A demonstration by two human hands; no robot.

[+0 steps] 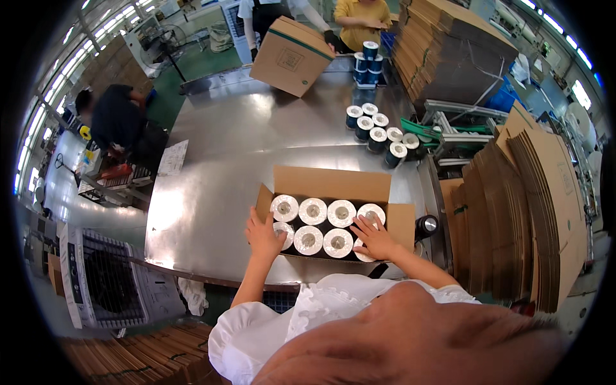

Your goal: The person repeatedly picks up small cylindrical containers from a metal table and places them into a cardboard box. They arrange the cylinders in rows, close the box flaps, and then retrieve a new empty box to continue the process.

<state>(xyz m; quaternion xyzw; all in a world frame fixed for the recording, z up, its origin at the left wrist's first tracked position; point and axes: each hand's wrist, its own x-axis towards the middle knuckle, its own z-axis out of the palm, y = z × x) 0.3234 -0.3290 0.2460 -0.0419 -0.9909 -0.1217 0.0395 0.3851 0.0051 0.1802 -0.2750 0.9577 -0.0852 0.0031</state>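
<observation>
Right in front of me a cardboard carton (332,181) stands on the metal table (224,192) with its flaps up. Two rows of rolls (309,240) fill it, upright, with white ends and dark hollow cores. My left hand (263,235) lies at the carton's left end, its fingers extended along the side and the thumb over a near-row roll. At the right end, my right hand (375,241) rests with spread fingers on top of the rolls, partly covering the near corner one. Neither hand appears to grasp anything.
Several dark-blue-wrapped rolls (377,135) stand at the table's right, beside a conveyor (449,125). A small stack of rolls (367,67) is farther back. A co-worker in dark gloves handles another carton (292,59) across the table. Flattened cartons (500,218) lean at my right.
</observation>
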